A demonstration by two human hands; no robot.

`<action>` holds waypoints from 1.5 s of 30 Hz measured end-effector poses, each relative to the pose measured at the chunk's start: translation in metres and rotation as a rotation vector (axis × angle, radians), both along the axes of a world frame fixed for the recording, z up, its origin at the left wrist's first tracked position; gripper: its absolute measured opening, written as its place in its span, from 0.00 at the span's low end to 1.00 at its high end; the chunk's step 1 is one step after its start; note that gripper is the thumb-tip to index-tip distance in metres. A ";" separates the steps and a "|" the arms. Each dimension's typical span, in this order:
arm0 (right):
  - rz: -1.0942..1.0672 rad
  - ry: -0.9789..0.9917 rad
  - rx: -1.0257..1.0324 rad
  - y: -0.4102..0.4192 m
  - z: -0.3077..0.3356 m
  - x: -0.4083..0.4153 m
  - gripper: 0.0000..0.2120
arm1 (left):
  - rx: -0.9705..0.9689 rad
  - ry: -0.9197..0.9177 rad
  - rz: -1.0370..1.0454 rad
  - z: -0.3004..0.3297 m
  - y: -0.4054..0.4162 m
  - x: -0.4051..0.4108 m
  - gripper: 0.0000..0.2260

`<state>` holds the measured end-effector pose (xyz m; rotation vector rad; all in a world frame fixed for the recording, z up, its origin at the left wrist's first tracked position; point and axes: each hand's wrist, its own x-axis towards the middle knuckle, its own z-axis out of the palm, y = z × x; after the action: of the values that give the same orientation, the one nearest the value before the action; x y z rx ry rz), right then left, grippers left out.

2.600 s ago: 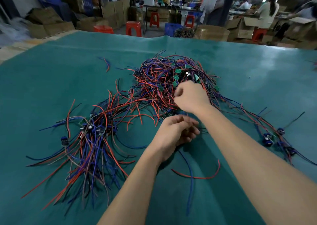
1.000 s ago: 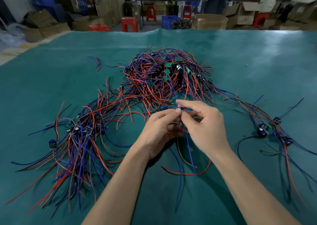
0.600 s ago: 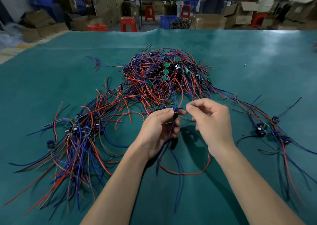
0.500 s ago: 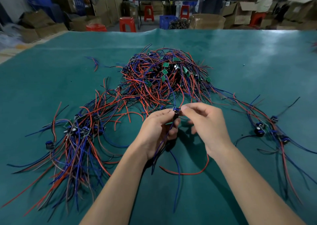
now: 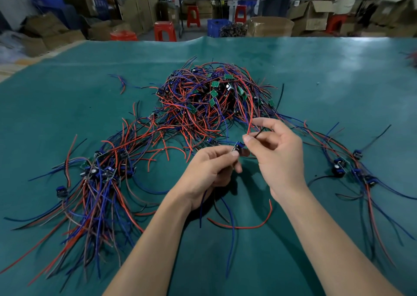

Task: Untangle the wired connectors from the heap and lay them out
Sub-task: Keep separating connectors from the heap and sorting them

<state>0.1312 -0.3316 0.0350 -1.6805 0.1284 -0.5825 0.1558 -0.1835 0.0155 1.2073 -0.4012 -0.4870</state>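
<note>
In the head view both hands work just in front of the near side of the heap point(image 5: 209, 101), which sits in the middle of the green table point(image 5: 338, 74). The left hand point(image 5: 207, 171) pinches a small blue connector point(image 5: 239, 147) between thumb and forefinger, the other fingers curled under it; its wires hang below the palm and trail toward the near edge. Holding the body this way probably anchors the piece while its leads are freed. The right hand point(image 5: 277, 156) pinches a red wire point(image 5: 249, 115) and a thin black one with thumb and forefinger, the remaining fingers loosely spread. The red wire arcs up and back into the heap, so it looks lifted to trace and pull it clear of the tangle.

A loose red wire point(image 5: 246, 225) curves on the table under the wrists. Toward the left edge lies a laid-out bundle point(image 5: 99, 183), connectors grouped together with leads fanned toward the near-left corner. Toward the right edge a smaller group point(image 5: 347, 169) lies with long leads running toward the near edge. The heap's crossing red and blue loops stand in the way: the lifted wire may snag neighbours. Beyond the far edge are cardboard boxes point(image 5: 270, 26) and red stools point(image 5: 164, 30).
</note>
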 end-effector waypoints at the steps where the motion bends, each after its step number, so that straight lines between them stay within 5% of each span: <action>1: 0.012 -0.014 -0.021 0.000 0.000 0.000 0.16 | -0.003 -0.006 0.005 -0.001 0.000 0.000 0.16; 5: 0.115 -0.083 0.083 0.003 0.003 -0.001 0.18 | -0.086 0.042 0.095 -0.004 0.000 0.004 0.11; 10: -0.029 0.049 0.197 0.000 -0.002 0.002 0.11 | -0.090 0.065 0.132 -0.004 0.000 0.006 0.11; 13: 0.160 0.168 0.250 0.002 0.001 0.001 0.02 | -0.099 0.058 0.077 -0.001 0.002 0.004 0.11; 20: 0.340 0.192 0.365 -0.002 0.008 -0.002 0.06 | -0.038 0.063 0.035 -0.001 0.002 0.003 0.12; 23: 0.298 0.166 0.402 -0.004 0.009 -0.002 0.01 | -0.012 0.032 0.000 -0.001 0.003 0.003 0.12; 37: -0.158 -0.043 0.231 -0.036 0.012 0.004 0.13 | 0.093 -0.060 -0.022 0.003 0.002 -0.001 0.12; 45: -0.524 -0.131 0.312 -0.067 0.008 0.008 0.05 | 0.080 -0.045 0.017 0.004 0.001 -0.001 0.12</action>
<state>0.1395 -0.3987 0.0434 -1.2975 0.5479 -1.0060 0.1544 -0.1823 0.0193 1.3001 -0.4133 -0.4657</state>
